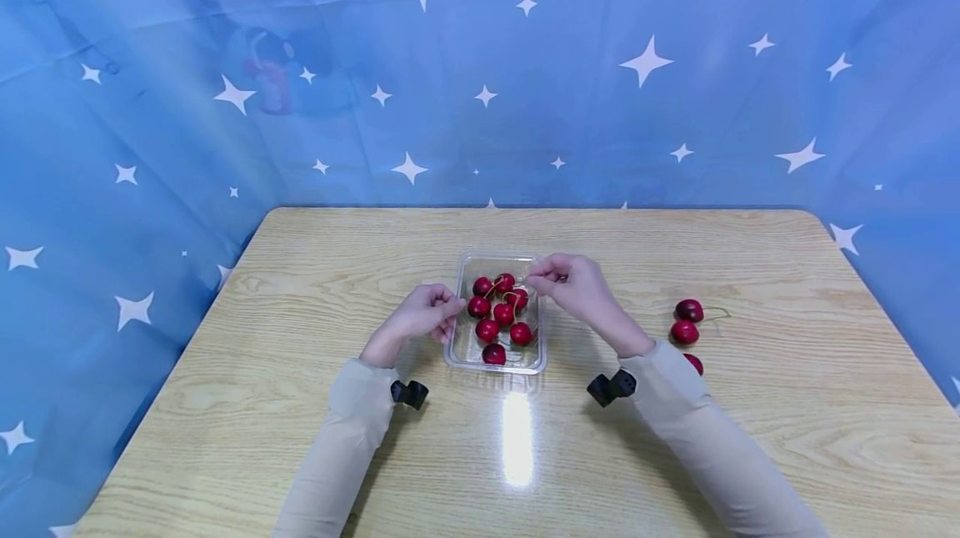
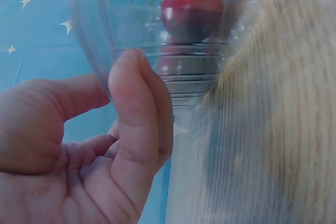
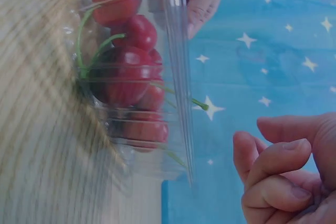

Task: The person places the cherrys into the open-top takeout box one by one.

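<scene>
1. Resting on the wooden table (image 1: 315, 404), the clear plastic tray (image 1: 534, 364) is the landmark here; it holds a group of red cherries (image 1: 501, 313).
2. The left hand (image 1: 422, 314) is at the left wall of the tray. In the head view its fingers look curled, and the left wrist view shows more: the thumb and fingers (image 2: 139, 103) touch the tray wall from outside.
3. The right hand (image 1: 573, 281) is over the far right corner of the tray, with the fingers curled and the tips close together. The right wrist view shows these curled fingers (image 3: 273, 163) a little apart from the tray rim; I cannot tell if they pinch something.
4. Only the right wrist view shows the green stems (image 3: 86, 35) of the cherries clearly, pressed against the tray wall.
5. Only the head view shows three loose cherries (image 1: 685, 331) on the table, well apart from the tray on its right side.
6. Behind the tray hangs a blue cloth with white stars (image 1: 645, 62).
</scene>
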The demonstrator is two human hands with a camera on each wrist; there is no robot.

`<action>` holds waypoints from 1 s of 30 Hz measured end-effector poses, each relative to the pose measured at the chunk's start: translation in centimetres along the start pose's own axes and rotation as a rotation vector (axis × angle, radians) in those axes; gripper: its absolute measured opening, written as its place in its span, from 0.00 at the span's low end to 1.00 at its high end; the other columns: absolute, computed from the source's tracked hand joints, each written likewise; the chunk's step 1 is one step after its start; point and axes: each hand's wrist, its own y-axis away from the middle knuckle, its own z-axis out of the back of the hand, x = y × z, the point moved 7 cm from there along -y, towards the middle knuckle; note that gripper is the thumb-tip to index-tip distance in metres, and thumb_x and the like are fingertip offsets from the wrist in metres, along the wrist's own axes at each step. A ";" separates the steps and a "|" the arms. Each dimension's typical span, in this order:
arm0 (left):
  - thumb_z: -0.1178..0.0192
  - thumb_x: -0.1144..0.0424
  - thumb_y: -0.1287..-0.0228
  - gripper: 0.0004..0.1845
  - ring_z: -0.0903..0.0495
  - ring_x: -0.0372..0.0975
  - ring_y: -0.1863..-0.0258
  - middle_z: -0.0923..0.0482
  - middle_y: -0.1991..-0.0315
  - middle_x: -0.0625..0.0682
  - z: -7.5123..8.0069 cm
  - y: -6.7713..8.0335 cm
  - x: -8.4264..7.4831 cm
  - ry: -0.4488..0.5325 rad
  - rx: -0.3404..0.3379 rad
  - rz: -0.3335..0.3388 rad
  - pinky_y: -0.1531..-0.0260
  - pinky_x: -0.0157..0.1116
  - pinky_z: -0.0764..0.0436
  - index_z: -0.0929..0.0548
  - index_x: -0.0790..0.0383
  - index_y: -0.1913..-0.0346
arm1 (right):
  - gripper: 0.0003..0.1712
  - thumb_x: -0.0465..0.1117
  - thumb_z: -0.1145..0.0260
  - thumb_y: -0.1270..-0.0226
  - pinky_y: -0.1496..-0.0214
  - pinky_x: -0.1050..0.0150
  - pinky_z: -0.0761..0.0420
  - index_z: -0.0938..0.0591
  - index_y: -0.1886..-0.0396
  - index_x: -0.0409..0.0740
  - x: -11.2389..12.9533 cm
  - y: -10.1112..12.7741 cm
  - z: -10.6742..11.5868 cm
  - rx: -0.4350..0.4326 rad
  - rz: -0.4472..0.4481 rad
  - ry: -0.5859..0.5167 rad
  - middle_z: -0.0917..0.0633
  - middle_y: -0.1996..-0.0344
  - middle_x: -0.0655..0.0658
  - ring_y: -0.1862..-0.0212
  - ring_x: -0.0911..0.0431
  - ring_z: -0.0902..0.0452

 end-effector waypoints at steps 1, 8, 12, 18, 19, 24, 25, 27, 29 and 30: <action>0.48 0.67 0.31 0.09 0.26 0.35 0.87 0.28 0.83 0.50 0.0 0.0 0.0 0.001 0.000 0.000 0.86 0.28 0.22 0.28 0.69 0.67 | 0.07 0.35 0.34 0.39 0.78 0.71 0.29 0.17 0.65 0.34 -0.1 0.1 0.2 -0.003 -0.003 -0.008 0.17 0.74 0.42 0.72 0.49 0.24; 0.48 0.67 0.30 0.09 0.26 0.35 0.87 0.28 0.83 0.50 0.0 -0.1 0.1 0.002 0.004 0.000 0.86 0.27 0.22 0.28 0.70 0.67 | 0.08 0.36 0.36 0.37 0.80 0.70 0.31 0.18 0.63 0.34 -0.6 0.4 1.3 -0.019 -0.026 -0.028 0.17 0.74 0.40 0.72 0.45 0.26; 0.48 0.67 0.30 0.08 0.26 0.35 0.87 0.28 0.83 0.50 0.0 0.0 0.0 0.001 0.002 0.001 0.86 0.27 0.23 0.28 0.69 0.67 | 0.08 0.36 0.36 0.36 0.81 0.70 0.32 0.18 0.63 0.35 -0.9 0.6 2.0 -0.031 -0.037 -0.028 0.17 0.74 0.39 0.76 0.54 0.28; 0.48 0.67 0.31 0.08 0.26 0.34 0.87 0.28 0.83 0.50 0.0 0.0 0.0 -0.002 0.007 -0.003 0.86 0.27 0.23 0.28 0.70 0.66 | 0.09 0.38 0.38 0.34 0.82 0.69 0.32 0.18 0.62 0.36 -1.3 1.1 3.0 -0.029 -0.061 -0.030 0.18 0.73 0.39 0.80 0.59 0.32; 0.48 0.67 0.30 0.08 0.26 0.34 0.87 0.28 0.83 0.50 0.0 0.0 0.0 -0.004 0.009 -0.005 0.86 0.27 0.23 0.28 0.70 0.66 | 0.09 0.39 0.38 0.33 0.82 0.68 0.32 0.18 0.62 0.36 -1.3 1.2 3.1 -0.026 -0.065 -0.032 0.18 0.72 0.38 0.80 0.59 0.33; 0.48 0.67 0.30 0.09 0.26 0.34 0.87 0.27 0.83 0.50 -0.1 0.1 -0.1 -0.003 0.013 -0.008 0.86 0.27 0.23 0.28 0.72 0.65 | 0.12 0.41 0.39 0.32 0.81 0.69 0.32 0.19 0.60 0.35 -1.7 1.6 3.9 -0.023 -0.088 -0.038 0.18 0.72 0.40 0.80 0.60 0.33; 0.48 0.67 0.30 0.09 0.26 0.34 0.87 0.27 0.83 0.50 -0.1 0.1 -0.1 -0.001 0.013 -0.008 0.86 0.27 0.23 0.28 0.73 0.65 | 0.12 0.41 0.39 0.32 0.81 0.69 0.32 0.19 0.60 0.35 -1.8 1.7 4.1 -0.024 -0.090 -0.040 0.18 0.72 0.40 0.80 0.60 0.33; 0.48 0.67 0.30 0.09 0.26 0.34 0.87 0.28 0.83 0.50 -0.1 0.1 -0.1 0.001 0.011 -0.006 0.86 0.27 0.23 0.28 0.73 0.64 | 0.12 0.42 0.39 0.32 0.81 0.68 0.32 0.19 0.60 0.35 -1.9 1.8 4.5 -0.028 -0.092 -0.038 0.19 0.72 0.40 0.80 0.60 0.33; 0.48 0.67 0.31 0.09 0.26 0.34 0.87 0.28 0.83 0.50 -0.1 0.2 -0.1 0.003 0.009 -0.004 0.86 0.27 0.23 0.28 0.72 0.65 | 0.13 0.42 0.39 0.32 0.81 0.68 0.32 0.19 0.60 0.36 -2.0 2.0 4.8 -0.033 -0.097 -0.039 0.19 0.72 0.40 0.81 0.60 0.33; 0.48 0.67 0.31 0.09 0.26 0.34 0.87 0.28 0.83 0.50 -0.1 0.2 -0.1 0.003 0.007 -0.004 0.86 0.27 0.23 0.28 0.72 0.65 | 0.13 0.43 0.39 0.32 0.81 0.68 0.32 0.19 0.60 0.36 -2.1 2.1 5.0 -0.034 -0.099 -0.038 0.19 0.72 0.40 0.81 0.60 0.34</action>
